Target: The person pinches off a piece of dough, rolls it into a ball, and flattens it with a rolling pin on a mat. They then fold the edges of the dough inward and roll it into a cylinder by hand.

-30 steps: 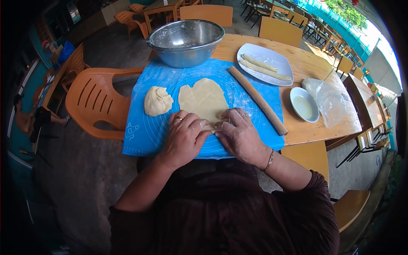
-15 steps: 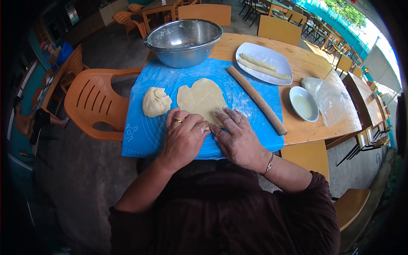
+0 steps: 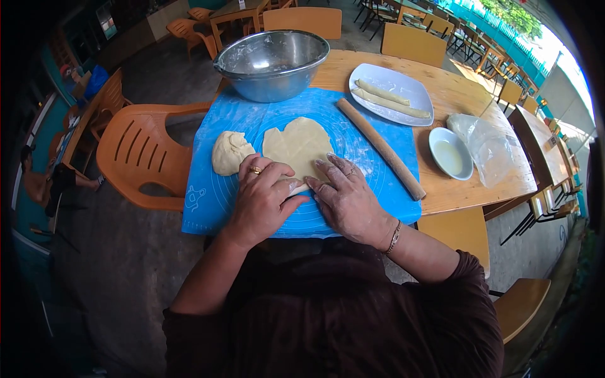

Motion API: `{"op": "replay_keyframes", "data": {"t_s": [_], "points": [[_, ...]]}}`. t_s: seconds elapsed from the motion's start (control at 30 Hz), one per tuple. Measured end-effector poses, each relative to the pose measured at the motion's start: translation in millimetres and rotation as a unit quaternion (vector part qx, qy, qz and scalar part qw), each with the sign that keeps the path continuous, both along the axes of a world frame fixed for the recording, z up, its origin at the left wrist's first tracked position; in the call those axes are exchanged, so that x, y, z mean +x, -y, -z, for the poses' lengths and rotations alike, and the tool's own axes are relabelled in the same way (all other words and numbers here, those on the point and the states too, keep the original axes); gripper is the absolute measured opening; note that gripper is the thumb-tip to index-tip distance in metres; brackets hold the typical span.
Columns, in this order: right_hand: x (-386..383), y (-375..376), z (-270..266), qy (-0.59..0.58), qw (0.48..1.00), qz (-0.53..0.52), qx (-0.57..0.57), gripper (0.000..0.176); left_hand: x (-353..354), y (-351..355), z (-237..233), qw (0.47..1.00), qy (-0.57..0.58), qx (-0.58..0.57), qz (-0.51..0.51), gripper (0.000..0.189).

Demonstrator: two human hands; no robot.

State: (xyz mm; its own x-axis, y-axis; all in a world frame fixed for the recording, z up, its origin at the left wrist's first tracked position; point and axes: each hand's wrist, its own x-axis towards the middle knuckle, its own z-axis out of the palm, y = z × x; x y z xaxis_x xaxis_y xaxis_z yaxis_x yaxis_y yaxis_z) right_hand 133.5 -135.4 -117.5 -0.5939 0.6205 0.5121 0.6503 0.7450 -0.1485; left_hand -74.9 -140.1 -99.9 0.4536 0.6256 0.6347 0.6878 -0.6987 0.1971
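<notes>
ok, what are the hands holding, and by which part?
Flat dough sheet, at its near edge: left hand and right hand lie on it, pressing rather than gripping.

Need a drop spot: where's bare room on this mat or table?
Free: blue mat, near-left corner, below the dough ball, left of the left hand; the strip between dough sheet and rolling pin; bare table beyond the plate. Crowded: near middle, where the right hand lies beside the left on the sheet; around dish and bag.
</notes>
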Motion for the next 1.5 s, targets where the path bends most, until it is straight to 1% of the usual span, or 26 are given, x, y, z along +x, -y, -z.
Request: {"op": "replay_keyframes", "data": {"t_s": [0.07,0.13,0.2,0.33,0.4,0.47,0.6,0.77,0.9,1.13,1.2,1.3,1.37,1.43,1.5], "points": [[1,1,-3,-0.005,1.0,-0.018,-0.019,0.038,-3,-1,1,1.0,-0.01,-0.014,0.002,0.015],[0,7,-4,0.005,1.0,-0.02,-0.013,0.039,-8,-4,3,0.999,-0.019,-0.027,0.003,0.016],[-1,9,-5,0.016,1.0,-0.019,-0.006,0.039,-10,-10,6,0.999,0.005,-0.04,0.004,0.017],[-1,7,-6,0.021,1.0,-0.01,-0.009,0.041,-4,-7,3,1.0,0.024,-0.01,0.003,0.017],[-1,4,-6,0.02,1.0,-0.012,-0.014,0.041,0,3,-4,1.0,0.006,0.014,0.007,0.019],[-1,4,-4,-0.004,0.999,-0.025,-0.024,0.039,-2,5,1,1.0,-0.004,0.007,-0.007,0.019],[-1,2,0,-0.013,1.0,-0.019,-0.021,0.038,-6,5,8,0.999,-0.022,0.003,-0.024,0.018],[-1,2,-4,-0.012,1.0,-0.008,-0.027,0.037,-5,11,-5,0.998,-0.047,0.0,-0.043,0.017],[0,1,-3,-0.016,1.0,-0.008,-0.026,0.036,-8,14,-4,0.996,-0.071,-0.014,-0.054,0.016],[-2,-5,-3,-0.032,0.999,0.0,-0.031,0.029,-16,9,2,0.998,-0.037,-0.035,-0.028,0.014],[-2,-8,-5,-0.033,0.999,-0.006,-0.035,0.028,-18,8,1,0.997,-0.019,-0.074,-0.02,0.015],[-4,-14,-6,-0.042,0.998,-0.016,-0.045,0.027,-13,8,-1,0.997,0.0,-0.064,-0.037,0.016],[-6,-21,-6,-0.072,0.994,-0.053,-0.068,0.024,-3,8,-1,0.998,0.0,-0.05,-0.036,0.016],[-6,-25,-6,-0.062,0.995,-0.062,-0.055,0.023,-2,7,1,0.999,0.002,-0.034,-0.035,0.016],[-6,-27,-7,-0.05,0.995,-0.071,-0.041,0.022,-3,1,6,0.997,0.005,-0.077,0.017,0.017]]}}
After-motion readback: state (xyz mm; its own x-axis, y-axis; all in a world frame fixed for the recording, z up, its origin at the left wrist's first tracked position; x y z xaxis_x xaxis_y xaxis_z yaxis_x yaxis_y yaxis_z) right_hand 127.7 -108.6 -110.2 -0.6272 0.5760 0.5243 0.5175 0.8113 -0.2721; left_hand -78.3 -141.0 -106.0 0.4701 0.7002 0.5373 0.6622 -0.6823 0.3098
